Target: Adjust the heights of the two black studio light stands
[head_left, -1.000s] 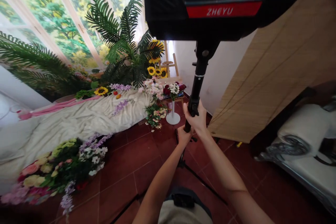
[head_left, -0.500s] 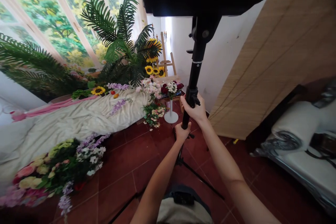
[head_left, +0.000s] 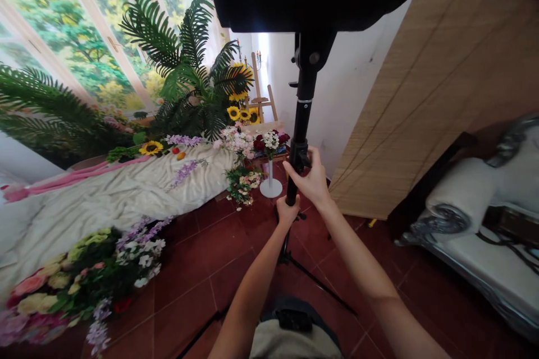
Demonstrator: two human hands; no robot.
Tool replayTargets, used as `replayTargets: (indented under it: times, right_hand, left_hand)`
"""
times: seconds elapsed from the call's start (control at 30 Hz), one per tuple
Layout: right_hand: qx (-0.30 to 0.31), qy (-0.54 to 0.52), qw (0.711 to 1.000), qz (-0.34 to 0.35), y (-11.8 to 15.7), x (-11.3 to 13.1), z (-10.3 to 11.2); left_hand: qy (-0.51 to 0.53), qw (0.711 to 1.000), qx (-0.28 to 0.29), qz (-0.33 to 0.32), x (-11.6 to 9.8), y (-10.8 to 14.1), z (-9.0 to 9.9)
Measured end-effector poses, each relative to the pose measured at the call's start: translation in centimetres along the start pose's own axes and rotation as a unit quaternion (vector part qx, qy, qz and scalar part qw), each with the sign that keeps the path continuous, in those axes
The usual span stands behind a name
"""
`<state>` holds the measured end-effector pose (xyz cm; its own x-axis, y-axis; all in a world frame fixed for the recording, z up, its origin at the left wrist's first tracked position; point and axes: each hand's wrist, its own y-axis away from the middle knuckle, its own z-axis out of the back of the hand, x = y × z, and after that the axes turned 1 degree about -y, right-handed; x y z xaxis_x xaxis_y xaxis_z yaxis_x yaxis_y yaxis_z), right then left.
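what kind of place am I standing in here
Probably a photo studio: a black ZHEYU unit tops a tripod stand, near a garden-scene window and a draped bench-like surface dressed with flowers.

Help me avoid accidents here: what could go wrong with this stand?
The bulky black housing sits high on a slim pole, so it may be top-heavy and could tip towards the flowers if it leans.

The right hand is at the clamp; if that loosened, the upper section might drop and pinch the left hand below.

A spread leg near the person's body could catch a foot.
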<state>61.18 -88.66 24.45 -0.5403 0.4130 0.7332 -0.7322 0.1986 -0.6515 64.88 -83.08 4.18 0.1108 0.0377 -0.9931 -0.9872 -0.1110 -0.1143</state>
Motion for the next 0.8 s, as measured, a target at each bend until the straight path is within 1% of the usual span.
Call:
replayTargets:
  times: [0.1, 0.2, 0.27, 0.3, 0.37, 0.47, 0.57, 0.67, 0.73, 0.77, 0.8]
  right_hand:
    - [0.001, -0.031, 0.999, -0.005, 3.5, -1.8, 1.0]
    - [0.051, 0.022, 0.998, -0.023, 8.2, -4.8, 2.1]
    - [0.073, 0.055, 0.994, -0.053, 11.3, -6.8, 2.5]
    - [0.070, 0.057, 0.993, -0.074, 12.6, -7.6, 2.6]
    - [0.045, 0.032, 0.991, -0.124, 14.6, -8.8, 2.5]
    - [0.018, -0.018, 0.983, -0.182, 15.7, -9.5, 2.2]
    - [0.012, -0.043, 0.974, -0.221, 15.6, -10.0, 1.8]
    - [-0.036, -0.059, 0.959, -0.273, 15.5, -10.9, 1.4]
    - [-0.064, -0.119, 0.934, -0.330, 15.7, -11.8, 1.2]
    - [-0.072, -0.167, 0.912, -0.369, 15.8, -12.2, 1.0]
    - [-0.076, -0.220, 0.881, -0.413, 15.8, -12.5, 0.9]
  left_hand:
    - [-0.003, 0.999, 0.008, -0.046, -0.2, -0.1, 0.1]
    - [-0.004, 0.999, 0.007, -0.050, -0.6, 0.0, 0.1]
    - [-0.014, 0.999, -0.002, -0.046, -0.9, 0.1, 0.2]
    - [-0.019, 0.999, -0.007, -0.042, -1.1, 0.2, 0.1]
    - [-0.024, 0.999, -0.011, -0.029, -1.3, 0.3, 0.0]
    - [-0.008, 1.000, 0.006, 0.001, -1.2, 0.4, -0.1]
    - [-0.003, 1.000, 0.004, 0.001, -1.1, 0.4, -0.2]
    - [-0.007, 1.000, 0.003, -0.001, -1.1, 0.3, -0.3]
    - [-0.011, 1.000, 0.006, 0.001, -1.2, 0.3, -0.2]
    - [-0.013, 1.000, 0.007, 0.001, -1.2, 0.4, -0.2]
    - [-0.014, 1.000, 0.007, 0.000, -1.3, 0.4, -0.2]
